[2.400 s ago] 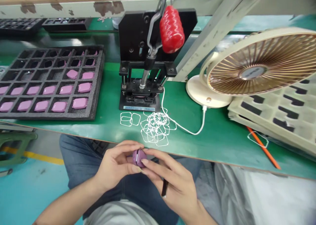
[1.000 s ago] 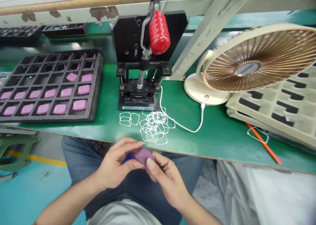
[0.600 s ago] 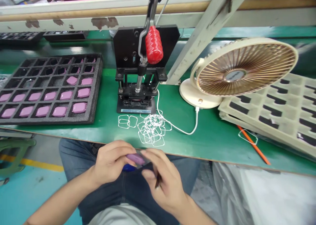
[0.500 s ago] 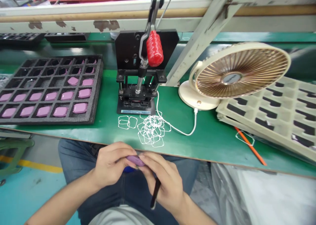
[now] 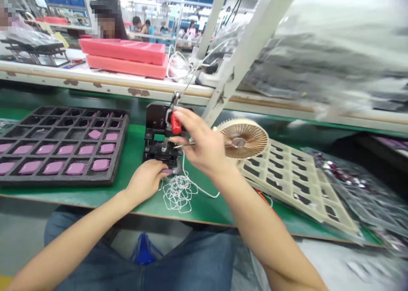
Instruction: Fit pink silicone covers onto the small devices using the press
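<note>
My left hand (image 5: 147,178) is at the foot of a black hand lever press (image 5: 155,116), its fingers closed on a small purple case part (image 5: 166,171) at the press base. My fingers partly cover that part. Higher up, my right hand (image 5: 204,144) has its fingers and thumb about the red handle (image 5: 175,121) of the press lever. A thin pointed tool (image 5: 185,145) sticks out of the same hand; its kind is unclear. Close by the base lies a tangle of white ring-shaped gaskets (image 5: 180,193).
On the left, a black foam tray (image 5: 118,155) holds purple case parts in several compartments. A cream fan (image 5: 244,140) stands right of the press, with a cream compartment tray (image 5: 299,176) beyond it. Pink foam blocks (image 5: 127,65) lie on the shelf; people sit behind it.
Both hands have moved from above my lap to the press. The purple part went along in my left hand, while my right hand rose to the red handle. My view has tilted up.
</note>
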Demonstrator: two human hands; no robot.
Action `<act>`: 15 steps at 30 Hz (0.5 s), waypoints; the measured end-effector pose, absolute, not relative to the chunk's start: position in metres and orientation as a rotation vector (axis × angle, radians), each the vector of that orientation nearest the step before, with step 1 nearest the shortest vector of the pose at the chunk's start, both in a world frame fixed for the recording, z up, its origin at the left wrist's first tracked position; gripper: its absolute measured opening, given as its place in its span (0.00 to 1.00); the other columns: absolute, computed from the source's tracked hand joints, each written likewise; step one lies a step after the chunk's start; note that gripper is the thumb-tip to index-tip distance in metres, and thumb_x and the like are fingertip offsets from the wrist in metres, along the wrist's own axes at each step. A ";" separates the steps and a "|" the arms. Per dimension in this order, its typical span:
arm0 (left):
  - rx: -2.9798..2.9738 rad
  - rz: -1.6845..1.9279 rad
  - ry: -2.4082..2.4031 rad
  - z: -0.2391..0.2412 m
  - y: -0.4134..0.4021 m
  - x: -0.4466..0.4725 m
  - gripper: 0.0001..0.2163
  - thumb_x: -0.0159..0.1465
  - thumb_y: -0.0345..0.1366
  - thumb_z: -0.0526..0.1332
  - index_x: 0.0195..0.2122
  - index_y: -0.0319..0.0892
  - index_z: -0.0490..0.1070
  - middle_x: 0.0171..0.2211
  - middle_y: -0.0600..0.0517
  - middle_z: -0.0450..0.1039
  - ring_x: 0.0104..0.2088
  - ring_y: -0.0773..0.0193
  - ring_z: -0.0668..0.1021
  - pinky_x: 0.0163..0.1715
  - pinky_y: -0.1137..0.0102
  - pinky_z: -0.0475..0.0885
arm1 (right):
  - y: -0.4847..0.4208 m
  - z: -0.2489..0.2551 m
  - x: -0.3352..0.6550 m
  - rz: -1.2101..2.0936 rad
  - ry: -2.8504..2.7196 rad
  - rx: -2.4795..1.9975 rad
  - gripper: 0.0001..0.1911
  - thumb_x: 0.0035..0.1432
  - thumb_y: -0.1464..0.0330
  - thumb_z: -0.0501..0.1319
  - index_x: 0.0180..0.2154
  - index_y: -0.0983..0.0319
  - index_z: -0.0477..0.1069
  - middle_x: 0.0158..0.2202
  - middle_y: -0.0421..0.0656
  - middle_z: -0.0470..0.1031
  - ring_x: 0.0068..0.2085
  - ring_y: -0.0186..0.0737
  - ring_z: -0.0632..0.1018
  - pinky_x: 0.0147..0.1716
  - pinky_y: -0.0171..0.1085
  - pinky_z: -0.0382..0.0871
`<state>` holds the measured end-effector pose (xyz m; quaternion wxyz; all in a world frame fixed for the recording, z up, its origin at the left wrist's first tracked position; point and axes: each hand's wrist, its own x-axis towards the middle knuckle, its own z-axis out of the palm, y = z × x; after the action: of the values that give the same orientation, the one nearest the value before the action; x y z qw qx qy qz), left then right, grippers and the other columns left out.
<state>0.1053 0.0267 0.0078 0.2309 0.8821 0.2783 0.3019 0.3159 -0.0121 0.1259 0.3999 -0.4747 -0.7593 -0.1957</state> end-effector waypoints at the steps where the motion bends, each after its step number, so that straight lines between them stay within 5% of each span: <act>1: 2.433 0.831 0.773 0.005 0.032 0.112 0.05 0.73 0.32 0.65 0.45 0.44 0.81 0.46 0.47 0.85 0.48 0.50 0.84 0.53 0.54 0.78 | -0.002 0.129 0.314 -0.518 -1.967 -1.188 0.20 0.78 0.62 0.60 0.67 0.53 0.68 0.69 0.42 0.72 0.64 0.41 0.79 0.52 0.35 0.82; 5: 2.430 0.846 0.790 -0.005 0.039 0.121 0.06 0.72 0.31 0.65 0.44 0.45 0.81 0.44 0.48 0.86 0.48 0.49 0.84 0.51 0.56 0.80 | 0.024 0.145 0.308 -0.549 -1.929 -1.103 0.13 0.80 0.66 0.54 0.59 0.56 0.73 0.58 0.41 0.82 0.55 0.35 0.84 0.47 0.30 0.80; 11: 2.308 0.925 0.793 -0.002 0.035 0.106 0.06 0.72 0.31 0.65 0.46 0.47 0.82 0.45 0.54 0.86 0.48 0.56 0.85 0.52 0.62 0.80 | 0.032 0.198 0.308 -0.652 -1.532 -1.185 0.14 0.80 0.61 0.54 0.53 0.59 0.76 0.46 0.45 0.84 0.47 0.45 0.85 0.49 0.43 0.79; 15: 2.183 1.085 0.877 0.006 0.028 0.074 0.07 0.73 0.32 0.65 0.48 0.48 0.82 0.46 0.54 0.86 0.49 0.59 0.85 0.54 0.63 0.79 | -0.005 0.129 0.308 -0.567 -1.840 -1.337 0.21 0.80 0.63 0.49 0.40 0.58 0.78 0.38 0.43 0.83 0.38 0.40 0.83 0.40 0.40 0.77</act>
<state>0.0736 0.0285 0.0057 0.2722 0.8108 0.3259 0.4029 0.3078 -0.0052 0.1290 0.3881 -0.5257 -0.7234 -0.2229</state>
